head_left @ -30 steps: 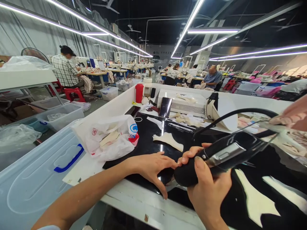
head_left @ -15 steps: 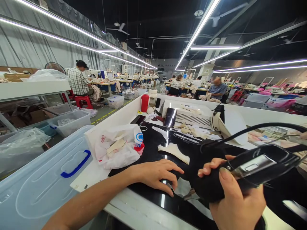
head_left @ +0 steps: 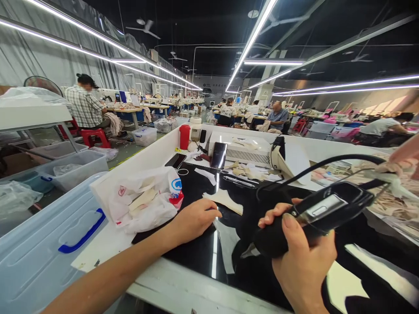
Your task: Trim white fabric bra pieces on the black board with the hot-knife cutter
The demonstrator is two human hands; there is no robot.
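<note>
My left hand [head_left: 198,220] is over the black tabletop [head_left: 193,257], fingers curled together. Whatever they may hold is hidden. Just below its fingertips lies a thin whitish cut piece [head_left: 226,244], and a cream cut piece [head_left: 224,200] is right beyond the hand. My right hand [head_left: 299,255] is wrapped around a black corded hand tool [head_left: 324,209] with a silver plate on its side. The tool's rounded dark end points left and down above the table, and its working tip is mostly hidden.
A white plastic bag [head_left: 144,200] of scraps stands left, beside a lidded blue-handled box [head_left: 49,257]. Phones, a red cup [head_left: 184,137] and a white slotted machine [head_left: 245,152] line the back. A cable [head_left: 314,168] arcs at right, above piled fabric. Co-workers sit farther off.
My left hand's spread fingers have curled together, and it has drawn back from the tool's tip. More of the whitish piece shows. The view has swung right; my right hand still grips the tool.
</note>
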